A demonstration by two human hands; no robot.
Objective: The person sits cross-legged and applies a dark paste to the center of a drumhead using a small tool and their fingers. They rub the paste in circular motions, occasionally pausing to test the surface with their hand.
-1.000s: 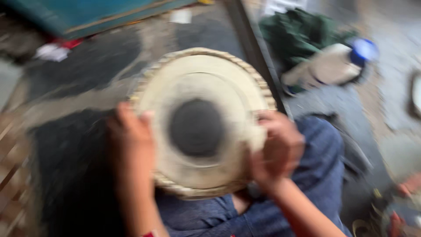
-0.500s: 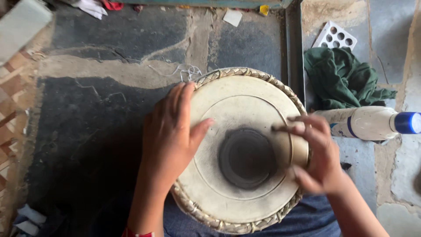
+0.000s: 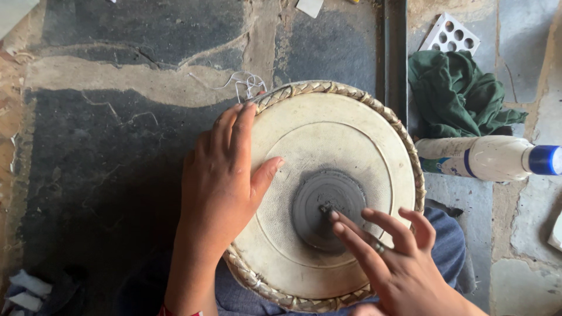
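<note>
The drum (image 3: 328, 193) rests on the person's lap above the stone floor (image 3: 117, 146), skin upward, with a dark paste patch (image 3: 328, 208) at its centre. The left hand (image 3: 225, 169) lies flat and open at the nine o'clock rim, steadying it and gripping nothing. The right hand (image 3: 392, 257), fingers spread, touches the patch from five o'clock. The taut skin looks delicate; the stiff braided rim (image 3: 374, 108) seems the safer hold, and the body probably heavy.
</note>
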